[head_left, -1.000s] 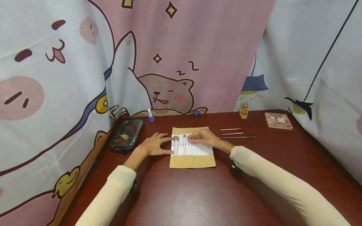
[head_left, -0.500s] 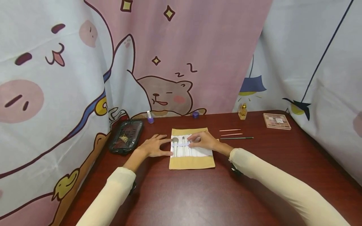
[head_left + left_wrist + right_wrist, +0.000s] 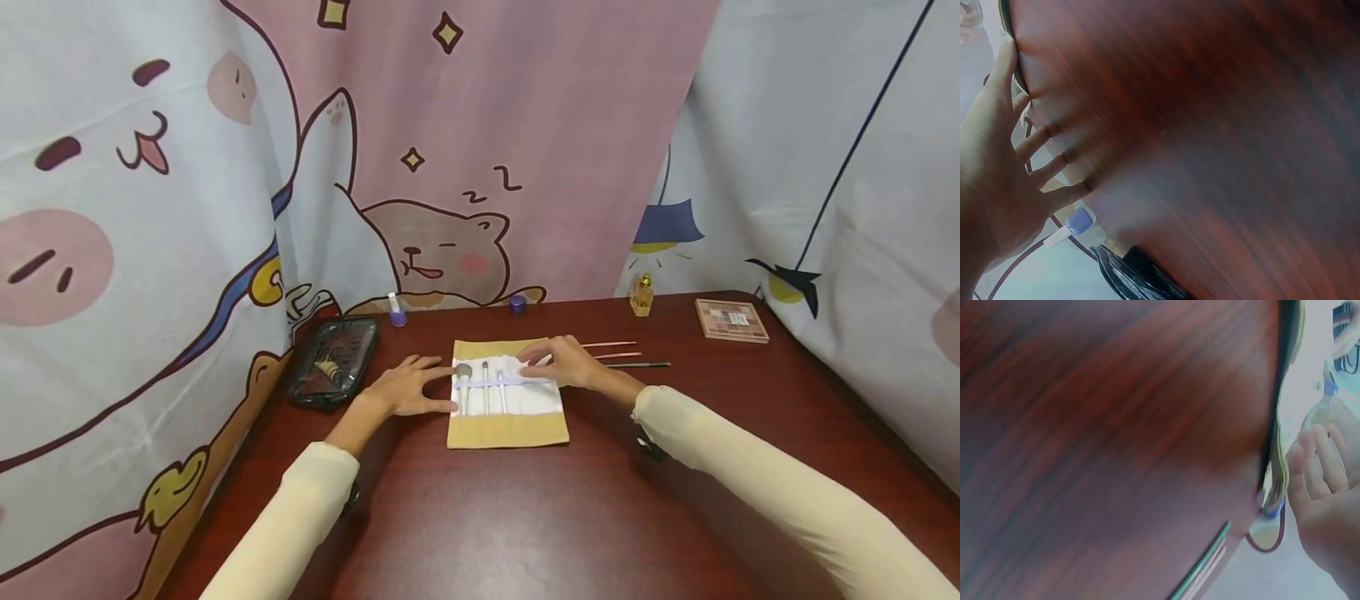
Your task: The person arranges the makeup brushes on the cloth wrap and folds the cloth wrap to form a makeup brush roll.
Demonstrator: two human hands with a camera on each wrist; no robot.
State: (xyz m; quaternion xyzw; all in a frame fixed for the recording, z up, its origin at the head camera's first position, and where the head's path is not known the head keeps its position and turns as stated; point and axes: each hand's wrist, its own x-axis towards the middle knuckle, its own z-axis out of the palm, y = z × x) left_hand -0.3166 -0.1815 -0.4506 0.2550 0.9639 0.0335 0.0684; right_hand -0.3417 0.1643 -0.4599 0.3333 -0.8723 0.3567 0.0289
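A yellow-edged cloth brush roll (image 3: 508, 431) lies unrolled on the table, its white inner side up. Held under its lilac band are a broad-headed makeup brush (image 3: 464, 385) and two slim brushes, the nearer to the left being a thin brush (image 3: 485, 388) and the other a small brush (image 3: 502, 392). My left hand (image 3: 405, 388) rests with spread fingers, thumb and index finger touching the roll's left edge. Over the roll's right part is my right hand (image 3: 566, 363), fingers loosely bent and nothing seen between them. Its fingertips are near the band; contact is unclear.
Right of the roll lie two pinkish sticks (image 3: 611, 343) and a green stick (image 3: 639, 364). A black clear-topped pouch (image 3: 333, 362) is at left. Along the back stand nail polish (image 3: 397, 312), a purple jar (image 3: 517, 304), a perfume bottle (image 3: 642, 297) and an eyeshadow palette (image 3: 732, 321).
My right hand has let go of the small brush under the band and moved right across the roll. The left hand has stayed at the roll's left edge.
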